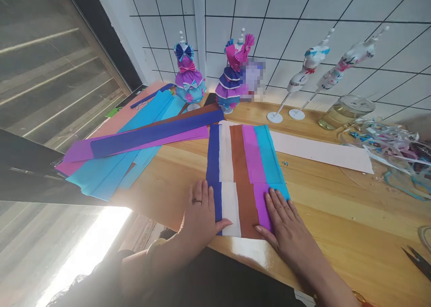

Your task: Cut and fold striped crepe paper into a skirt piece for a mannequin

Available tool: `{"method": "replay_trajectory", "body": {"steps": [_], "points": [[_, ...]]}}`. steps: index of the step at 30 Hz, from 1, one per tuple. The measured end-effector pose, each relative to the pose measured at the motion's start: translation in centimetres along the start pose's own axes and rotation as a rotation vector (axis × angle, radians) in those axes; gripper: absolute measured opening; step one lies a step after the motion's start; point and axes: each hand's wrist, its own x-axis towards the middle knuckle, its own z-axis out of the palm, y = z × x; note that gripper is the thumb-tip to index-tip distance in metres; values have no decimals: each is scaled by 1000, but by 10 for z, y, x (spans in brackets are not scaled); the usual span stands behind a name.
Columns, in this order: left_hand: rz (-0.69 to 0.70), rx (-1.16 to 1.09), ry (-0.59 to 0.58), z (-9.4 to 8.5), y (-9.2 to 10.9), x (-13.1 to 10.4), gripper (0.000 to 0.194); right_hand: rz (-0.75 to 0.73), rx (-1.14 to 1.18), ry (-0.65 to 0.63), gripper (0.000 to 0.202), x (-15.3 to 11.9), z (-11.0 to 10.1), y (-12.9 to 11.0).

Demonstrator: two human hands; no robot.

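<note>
Head view: the striped sheet (244,181) lies flat on the table (336,221), its stripes running away from the person toward the wall (286,10). Neither hand is nearer; both touch it. The left hand (200,212) lies along the blue edge, the right hand (284,219) over purple and turquoise. Fingers are straight, nearly together, thumbs spread, clamped on nothing. Farther right stands a jar (346,111), pale yellow within, near tangled ribbons (397,147).

We see navy, off-white, brown, violet and turquoise bands on the striped panel (243,172) and honey-coloured grain on the desk (323,208). The loose strips (104,177) show sky blue, violet and navy. Black lines grid the pale grey wall (286,35); the jar (338,112) seems faintly yellowish.
</note>
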Motion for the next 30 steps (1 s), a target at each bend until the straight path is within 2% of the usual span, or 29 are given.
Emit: {"method": "replay_trajectory", "body": {"steps": [4, 7, 9, 11, 14, 16, 21, 25, 30], "points": [[-7, -5, 4, 3, 0, -2, 94, 20, -8, 16, 80, -7, -2, 5], [-31, 17, 73, 0, 4, -3, 92, 33, -13, -5, 78, -8, -1, 6], [9, 27, 133, -6, 10, -2, 90, 39, -17, -25, 76, -8, 0, 6], [142, 17, 180, -12, 18, 1, 87, 40, -23, -35, 74, -9, 0, 6], [420, -20, 214, -15, 30, 7, 82, 34, -35, -23, 72, -9, 1, 6], [508, -57, 197, -12, 35, 9, 84, 25, -37, -10, 72, -9, 1, 6], [474, -136, 108, -3, 27, 6, 83, 23, -33, -11, 75, -9, 1, 6], [477, -139, 113, -2, 15, 3, 81, 40, -40, -14, 74, -10, 3, 8], [491, -157, 121, -1, 12, 3, 79, 50, -57, 3, 73, -10, -2, 5]]}}
